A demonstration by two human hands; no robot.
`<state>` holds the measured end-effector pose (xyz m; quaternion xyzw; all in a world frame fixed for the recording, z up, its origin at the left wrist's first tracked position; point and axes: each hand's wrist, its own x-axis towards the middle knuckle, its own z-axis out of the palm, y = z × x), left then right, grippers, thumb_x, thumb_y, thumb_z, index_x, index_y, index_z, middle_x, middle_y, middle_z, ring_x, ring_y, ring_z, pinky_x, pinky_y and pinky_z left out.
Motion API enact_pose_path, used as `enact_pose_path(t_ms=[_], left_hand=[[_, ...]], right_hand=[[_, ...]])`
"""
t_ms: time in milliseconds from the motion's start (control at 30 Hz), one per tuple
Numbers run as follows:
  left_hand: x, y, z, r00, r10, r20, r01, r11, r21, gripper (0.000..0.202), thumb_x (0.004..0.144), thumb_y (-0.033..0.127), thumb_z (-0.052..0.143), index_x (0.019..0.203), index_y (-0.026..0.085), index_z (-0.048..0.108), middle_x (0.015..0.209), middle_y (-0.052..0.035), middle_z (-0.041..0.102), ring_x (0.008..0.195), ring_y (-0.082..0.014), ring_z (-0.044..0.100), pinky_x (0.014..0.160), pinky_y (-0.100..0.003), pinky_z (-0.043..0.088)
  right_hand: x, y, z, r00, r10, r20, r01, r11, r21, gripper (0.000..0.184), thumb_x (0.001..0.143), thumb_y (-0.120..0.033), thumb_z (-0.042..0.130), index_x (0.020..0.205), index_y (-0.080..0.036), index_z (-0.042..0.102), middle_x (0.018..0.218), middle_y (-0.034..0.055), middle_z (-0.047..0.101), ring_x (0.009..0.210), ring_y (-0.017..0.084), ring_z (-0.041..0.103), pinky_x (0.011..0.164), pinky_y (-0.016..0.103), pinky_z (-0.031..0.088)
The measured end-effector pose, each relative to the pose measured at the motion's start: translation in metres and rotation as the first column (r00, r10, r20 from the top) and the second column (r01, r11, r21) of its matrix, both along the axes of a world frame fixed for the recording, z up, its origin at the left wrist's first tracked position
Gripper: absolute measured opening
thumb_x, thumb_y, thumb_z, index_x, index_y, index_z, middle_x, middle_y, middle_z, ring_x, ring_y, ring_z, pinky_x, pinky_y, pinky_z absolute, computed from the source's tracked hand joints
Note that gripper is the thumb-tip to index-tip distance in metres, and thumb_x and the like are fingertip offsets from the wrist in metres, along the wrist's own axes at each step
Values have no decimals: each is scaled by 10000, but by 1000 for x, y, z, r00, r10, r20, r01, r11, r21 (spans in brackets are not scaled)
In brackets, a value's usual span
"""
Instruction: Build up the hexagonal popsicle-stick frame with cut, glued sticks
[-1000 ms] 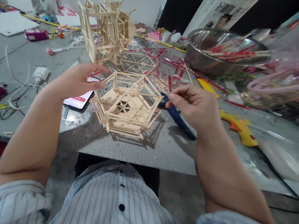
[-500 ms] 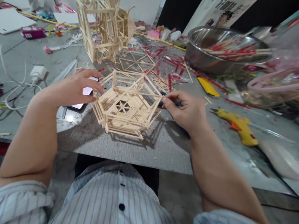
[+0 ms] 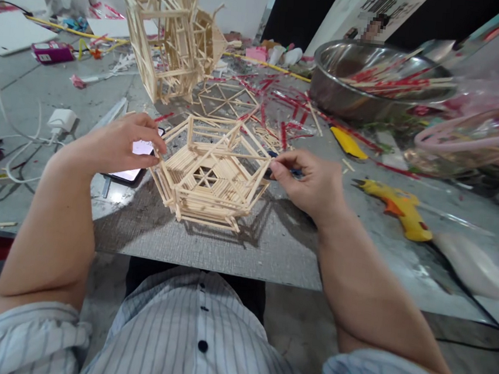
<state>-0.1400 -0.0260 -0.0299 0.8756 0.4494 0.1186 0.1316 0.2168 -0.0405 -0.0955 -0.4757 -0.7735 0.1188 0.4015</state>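
A six-sided frame of thin wooden sticks (image 3: pixel 208 198) stands on the table in front of me. Its stacked layers narrow down to a spoked hexagon at the bottom. My right hand (image 3: pixel 314 184) pinches the frame's upper right corner between thumb and forefinger. At the opposite corner, my left hand (image 3: pixel 118 146) has its thumb and fingertips closed on the sticks. Beneath and beside the left hand lies a phone (image 3: pixel 130 169) with a lit screen, partly covered by the hand.
A taller stick structure (image 3: pixel 172 76) stands behind, near a flat spoked hexagon (image 3: pixel 229 101) and red plastic scraps. A steel bowl (image 3: pixel 349 105) with wrapped sticks is at the back right. Rightward lies a yellow glue gun (image 3: pixel 400 207); a white charger (image 3: pixel 63 120) is leftward.
My left hand's fingers have drawn in a little and closed at the frame's left corner. My right hand and the frame have stayed almost in place.
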Motion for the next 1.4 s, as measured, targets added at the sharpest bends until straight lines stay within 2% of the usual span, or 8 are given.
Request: enact_pose_path(t_ms=[167,400,533,767,1100,1400], left_hand=[[3,1,4,999,41,-25,-44,994,-96,308,768,396,547,942,187,693,1002,-94,636,835,-173,553,786,-325,423],[5,3,2,999,33,27,-30,993,-112,213,782,378,528,851,197,617,893,-48,619,744,-134,529,676,-263,409],[8,2,2,996,83,16,-80,988,-131,184,783,345,526,850,195,610,852,-40,605,725,-134,525,678,-268,423],[7,1,2,992,114,53,-105,984,-143,134,780,287,519,848,197,591,807,-15,611,707,-122,538,670,-257,437],[6,1,3,991,126,38,-119,983,-141,146,778,306,522,845,196,589,806,-13,608,703,-117,532,665,-250,429],[7,3,1,990,137,33,-130,980,-149,193,752,354,512,844,199,580,805,-29,605,726,-142,544,688,-280,443]], right_hand=[[-1,-1,0,1000,-3,-20,3,1000,-8,119,860,-370,626,798,-282,679,758,19,710,743,230,678,705,400,518],[-1,-1,-1,999,2,-43,-3,1000,-22,113,861,-374,650,781,-295,664,761,14,711,723,225,672,686,401,523],[-2,-1,1,999,26,-21,-25,999,20,110,861,-328,605,782,-271,655,747,26,714,699,217,668,665,398,504],[-2,-1,-1,999,31,-35,-32,999,-3,105,871,-334,604,803,-270,654,763,30,703,711,220,663,684,407,495],[-1,-2,1,999,26,-28,-27,999,-17,92,867,-336,614,799,-292,658,752,22,695,704,213,656,679,402,508],[-2,-1,5,999,26,-27,-27,1000,-12,109,841,-332,614,775,-260,663,746,25,706,684,208,650,673,379,481]])
